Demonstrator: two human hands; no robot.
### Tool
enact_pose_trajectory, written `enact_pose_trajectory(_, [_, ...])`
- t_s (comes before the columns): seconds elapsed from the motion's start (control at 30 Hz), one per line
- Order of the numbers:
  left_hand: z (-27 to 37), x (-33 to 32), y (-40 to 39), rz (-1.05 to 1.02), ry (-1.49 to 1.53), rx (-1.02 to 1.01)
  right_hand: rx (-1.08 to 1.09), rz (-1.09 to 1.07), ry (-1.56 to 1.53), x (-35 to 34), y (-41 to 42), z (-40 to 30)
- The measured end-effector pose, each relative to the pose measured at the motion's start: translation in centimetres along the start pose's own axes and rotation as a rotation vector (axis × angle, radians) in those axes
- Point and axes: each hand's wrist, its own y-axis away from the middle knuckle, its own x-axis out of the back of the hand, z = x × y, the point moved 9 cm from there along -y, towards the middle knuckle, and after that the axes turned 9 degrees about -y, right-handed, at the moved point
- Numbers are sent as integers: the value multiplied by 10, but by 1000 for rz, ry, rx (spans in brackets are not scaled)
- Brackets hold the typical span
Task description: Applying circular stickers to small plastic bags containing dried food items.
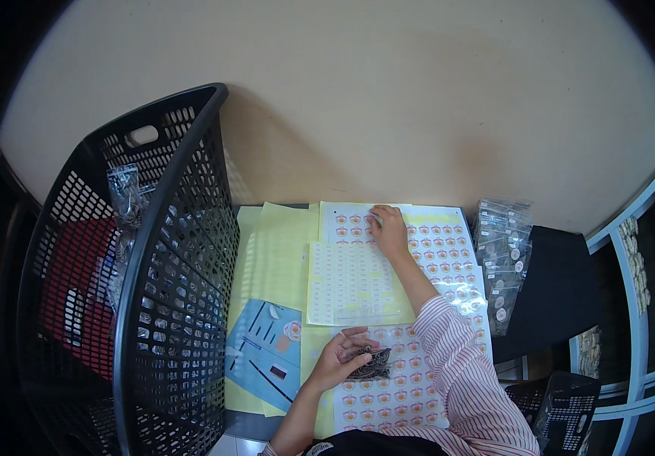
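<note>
My left hand (343,360) holds a small clear plastic bag (368,367) with dark, looped small items in its lower part. The bag lies low over a sheet of round orange-and-pink stickers (384,399). Farther up, my right hand (390,231) rests its bent fingertips on another sheet of the same round stickers (347,219). Whether a sticker is pinched there cannot be made out. Between the hands lies a yellowish sheet of small white printed labels (350,285), which covers part of the round-sticker sheets.
A tall black perforated plastic basket (173,228) with bagged goods stands at left. Beside it lie yellow backing sheets (276,245) and a blue printed sheet (270,347). Filled, labelled clear bags (501,256) overlap on the black surface (561,285) at right. A smaller black basket (567,410) sits lower right.
</note>
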Motion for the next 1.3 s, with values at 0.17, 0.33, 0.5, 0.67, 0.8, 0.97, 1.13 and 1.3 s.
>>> enact_pose_trajectory(0.17, [2,-2,-2,3,-34,22,-27,43,-8,5,-6,5])
enact_pose_trajectory(0.33, [1,0,-1,15,-16,23,-9,50,-6,2,-6,4])
enact_pose_trajectory(0.5, [3,-2,-2,7,-45,28,38,104,-41,7,-2,-1])
enact_pose_trajectory(0.67, [1,0,-2,15,-50,27,72,152,-99,15,0,-7])
enact_pose_trajectory(0.8, [2,1,-1,25,-51,29,133,166,-45,16,1,-12])
enact_pose_trajectory(0.97, [-2,-2,-2,2,-42,3,-52,90,-288,4,0,18])
enact_pose_trajectory(1.13, [0,-2,-1,0,-34,6,-82,75,-304,3,-4,21])
enact_pose_trajectory(1.3, [-1,-3,-2,-10,-20,-3,-98,42,-378,2,-10,31])
